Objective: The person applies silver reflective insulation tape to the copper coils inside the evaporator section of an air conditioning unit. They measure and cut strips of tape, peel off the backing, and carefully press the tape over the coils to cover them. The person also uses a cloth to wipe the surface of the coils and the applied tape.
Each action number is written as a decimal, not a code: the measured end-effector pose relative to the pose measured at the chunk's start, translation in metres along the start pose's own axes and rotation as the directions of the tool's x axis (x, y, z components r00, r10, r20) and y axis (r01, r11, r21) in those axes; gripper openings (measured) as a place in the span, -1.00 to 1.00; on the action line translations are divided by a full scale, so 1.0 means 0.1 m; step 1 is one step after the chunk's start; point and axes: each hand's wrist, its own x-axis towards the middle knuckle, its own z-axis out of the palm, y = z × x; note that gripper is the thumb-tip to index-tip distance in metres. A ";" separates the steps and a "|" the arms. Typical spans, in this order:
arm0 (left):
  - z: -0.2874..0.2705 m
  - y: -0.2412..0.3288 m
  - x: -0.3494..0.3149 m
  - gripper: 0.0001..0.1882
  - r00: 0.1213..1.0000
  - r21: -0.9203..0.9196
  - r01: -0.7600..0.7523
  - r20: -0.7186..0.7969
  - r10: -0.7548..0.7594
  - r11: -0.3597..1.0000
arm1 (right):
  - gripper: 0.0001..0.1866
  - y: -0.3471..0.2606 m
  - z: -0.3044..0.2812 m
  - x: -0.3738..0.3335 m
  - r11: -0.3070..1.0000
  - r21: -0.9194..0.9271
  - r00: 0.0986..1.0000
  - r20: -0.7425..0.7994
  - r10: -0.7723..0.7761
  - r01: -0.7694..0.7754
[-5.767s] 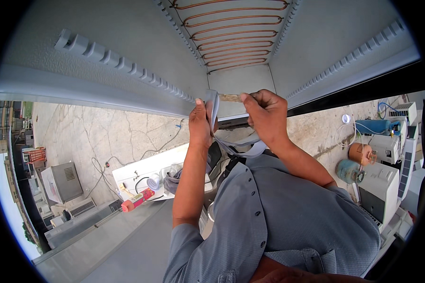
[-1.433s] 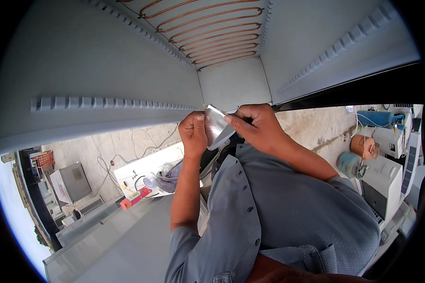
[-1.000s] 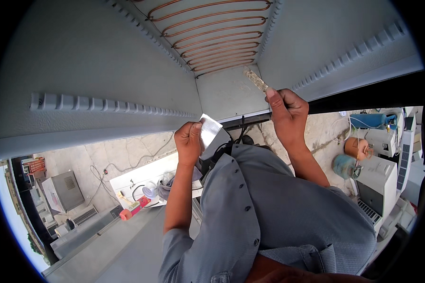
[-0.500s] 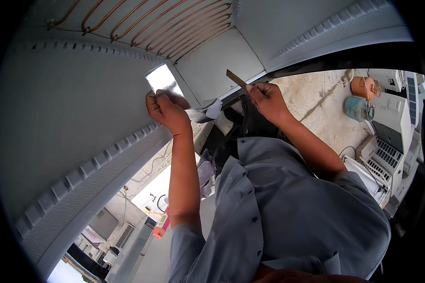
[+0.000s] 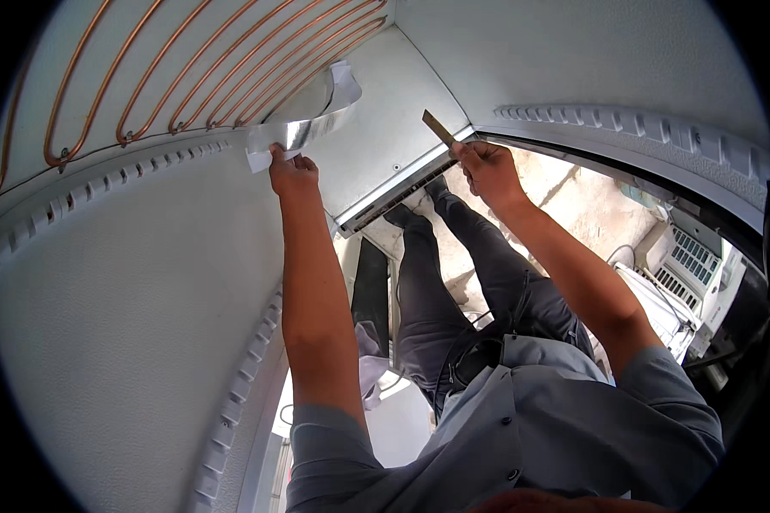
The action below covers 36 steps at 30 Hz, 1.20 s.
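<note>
My left hand (image 5: 294,173) pinches one end of a strip of shiny silver foil tape (image 5: 299,132). White backing shows at the pinched end and at the curled far end, which stands out over the cabinet's pale end panel (image 5: 381,111). Bent copper tubes (image 5: 167,64) run along the wall just beyond this hand. My right hand (image 5: 490,175) is closed on a thin, flat, brownish blade-like strip (image 5: 439,128), its free end angled up and to the left. The strip points toward the end panel and touches nothing that I can see.
Ribbed pale rails line the left wall (image 5: 128,316) and right wall (image 5: 590,60) of the cabinet. A dark sill (image 5: 398,192) edges the opening near my feet. Outside at right, a white vented appliance unit (image 5: 689,265) stands on the concrete floor (image 5: 539,179).
My left hand has carried the foil tape farther into the cabinet, up toward the copper tubes, and the tape's curl now spreads outward. The right hand still grips the flat strip. My view has shifted.
</note>
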 end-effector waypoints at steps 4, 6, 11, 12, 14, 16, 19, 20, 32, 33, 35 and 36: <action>0.08 -0.22 0.41 -0.69 0.999 0.057 -0.030 -0.033 0.032 0.998 | -0.69 0.47 0.16 0.85 0.991 0.005 0.991 -0.012 0.132 -0.132; 0.17 -0.18 0.27 -0.62 0.983 -0.062 -0.182 0.023 0.184 0.981 | -0.70 0.70 0.24 1.26 0.982 0.024 0.982 -0.004 0.189 -0.188; 0.37 0.17 -0.10 -0.74 0.851 0.046 -0.520 0.116 0.512 0.853 | -0.67 0.75 0.66 2.07 0.966 -0.083 0.970 -0.031 0.242 -0.244; 0.39 0.22 -0.19 -0.75 0.811 0.064 -0.578 0.162 0.563 0.814 | -0.66 0.81 0.70 2.24 0.938 -0.140 0.947 -0.099 0.307 -0.319; 0.41 0.33 -0.40 -0.80 0.745 0.066 -0.657 0.203 0.635 0.751 | -0.66 0.87 0.75 2.32 0.931 -0.267 0.968 -0.039 0.246 -0.248; 0.39 0.37 -0.57 -0.82 0.727 0.071 -0.681 0.195 0.659 0.729 | -0.67 0.92 0.82 2.19 0.961 -0.239 0.988 0.035 0.149 -0.136; 0.37 0.43 -0.88 -0.81 0.728 0.058 -0.678 0.192 0.659 0.733 | -0.60 0.49 0.95 1.59 0.896 -0.229 0.889 0.178 0.422 -0.379; 0.35 0.40 -1.02 -0.80 0.742 0.064 -0.662 0.195 0.641 0.747 | -0.58 0.45 0.95 1.41 0.860 -0.167 0.820 0.260 0.510 -0.482; -0.47 -0.27 -2.21 -0.78 0.862 0.059 -0.467 0.252 0.440 0.882 | 0.36 2.02 0.45 1.78 0.832 -0.442 0.926 0.005 0.378 -0.337; -0.57 -0.35 -2.22 -0.79 0.879 0.067 -0.441 0.235 0.416 0.895 | 0.40 2.06 0.51 1.87 0.841 -0.438 0.931 0.026 0.365 -0.318; -0.65 -0.47 -2.26 -0.81 0.901 0.083 -0.406 0.202 0.383 0.910 | 0.46 2.27 0.69 2.02 0.769 -0.518 0.894 0.020 0.448 -0.374; -0.64 -0.51 -2.29 -0.81 0.909 0.087 -0.395 0.183 0.375 0.915 | 0.48 2.38 0.81 2.06 0.729 -0.556 0.871 0.015 0.490 -0.400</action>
